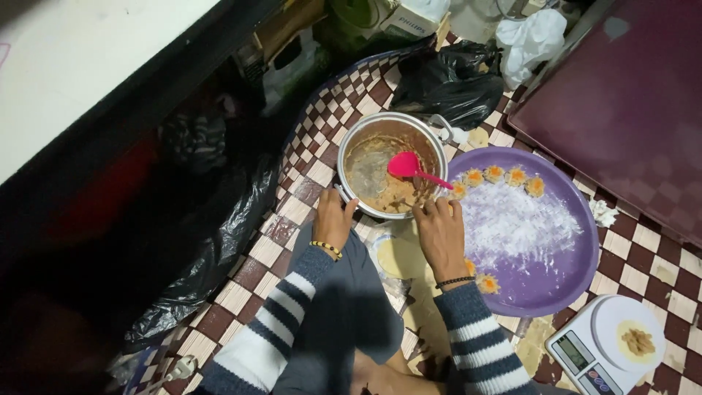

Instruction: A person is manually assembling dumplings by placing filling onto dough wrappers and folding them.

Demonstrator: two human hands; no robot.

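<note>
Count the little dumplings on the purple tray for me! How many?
7 in view. Five curve along the purple tray's top rim. Two sit at its lower left. The right hand may hide more.

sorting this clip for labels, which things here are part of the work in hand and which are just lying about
In use: left hand and right hand at the metal pot of filling with the pink spatula; purple tray of floured dumplings; dough wrapper; kitchen scale.

Lying about: black bags, white bag, maroon cabinet.
</note>
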